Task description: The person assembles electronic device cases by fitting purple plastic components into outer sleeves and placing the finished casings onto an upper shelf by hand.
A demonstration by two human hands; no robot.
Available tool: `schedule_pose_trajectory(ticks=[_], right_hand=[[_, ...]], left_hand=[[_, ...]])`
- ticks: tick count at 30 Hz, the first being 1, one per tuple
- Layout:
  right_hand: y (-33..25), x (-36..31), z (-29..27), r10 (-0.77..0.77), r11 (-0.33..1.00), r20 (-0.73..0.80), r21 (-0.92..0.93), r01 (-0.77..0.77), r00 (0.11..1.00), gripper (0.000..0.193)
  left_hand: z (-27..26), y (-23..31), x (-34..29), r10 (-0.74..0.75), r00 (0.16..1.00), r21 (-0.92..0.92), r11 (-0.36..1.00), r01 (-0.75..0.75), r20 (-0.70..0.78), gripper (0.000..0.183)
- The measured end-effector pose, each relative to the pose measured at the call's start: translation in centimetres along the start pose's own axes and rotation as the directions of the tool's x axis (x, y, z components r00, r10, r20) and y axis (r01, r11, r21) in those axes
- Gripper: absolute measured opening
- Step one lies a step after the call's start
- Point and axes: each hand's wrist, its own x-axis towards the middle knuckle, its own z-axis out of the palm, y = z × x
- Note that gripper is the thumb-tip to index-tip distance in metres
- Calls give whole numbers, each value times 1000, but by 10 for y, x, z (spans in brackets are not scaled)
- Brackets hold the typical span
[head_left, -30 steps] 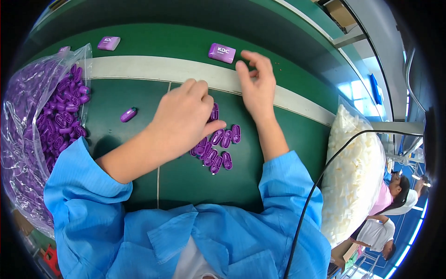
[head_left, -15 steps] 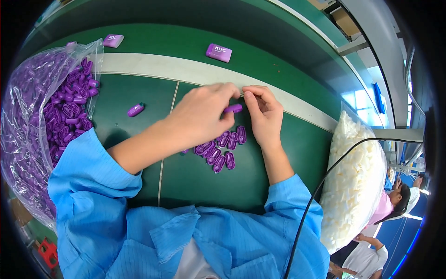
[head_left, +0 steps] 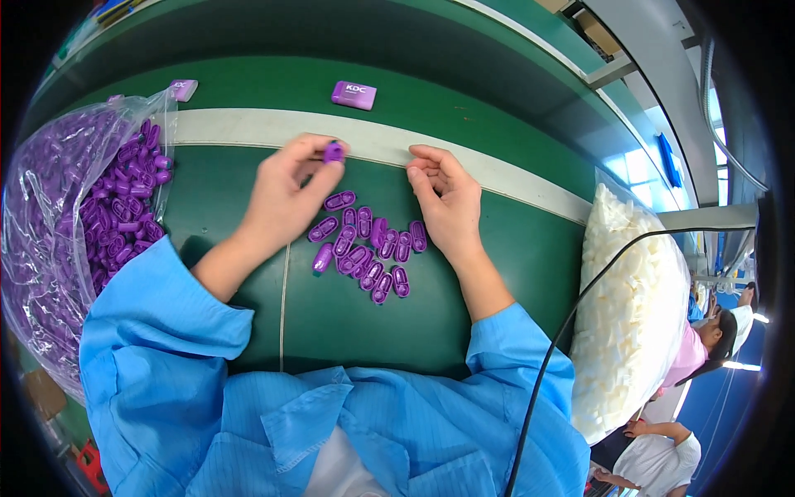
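My left hand (head_left: 286, 186) is raised over the far part of the green work table, closed in a pinch. Between its thumb and fingers sits a small purple plastic case (head_left: 333, 152), with a dark green bit at its top. To the right, my right hand (head_left: 451, 203) is closed, fingers curled and thumb near the index tip; whether anything small is in it is hidden. Between and below the hands lies a loose cluster of oval purple cases (head_left: 364, 222), most with their hollow side up. One purple case (head_left: 322, 259) with a green end lies at the cluster's left.
A clear plastic bag (head_left: 50, 224) full of purple cases lies open at the left. On the right stands a bag of cream-white pieces (head_left: 625, 315), with a black cable (head_left: 553, 364) across it. A purple box-shaped item (head_left: 354, 95) rests beyond the pale strip (head_left: 240, 124). Other people are at far right.
My left hand has moved left, away from my right hand, uncovering the cluster. The single case that lay apart on the left is gone from there. My right hand keeps its curled shape.
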Motion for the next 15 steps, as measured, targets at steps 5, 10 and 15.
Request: schedule_pose_trajectory(ticks=[5, 10, 15], right_hand=[[-11, 5, -12, 224, 961, 77, 147, -233, 971, 15], [-13, 12, -25, 349, 774, 113, 524, -354, 930, 32], [-14, 12, -29, 354, 734, 108, 584, -348, 929, 33]], left_hand=[[12, 6, 20, -96, 988, -202, 972, 118, 118, 23], [5, 5, 41, -210, 966, -190, 953, 237, 152, 34], [8, 3, 41, -230, 956, -318, 906, 278, 181, 38]])
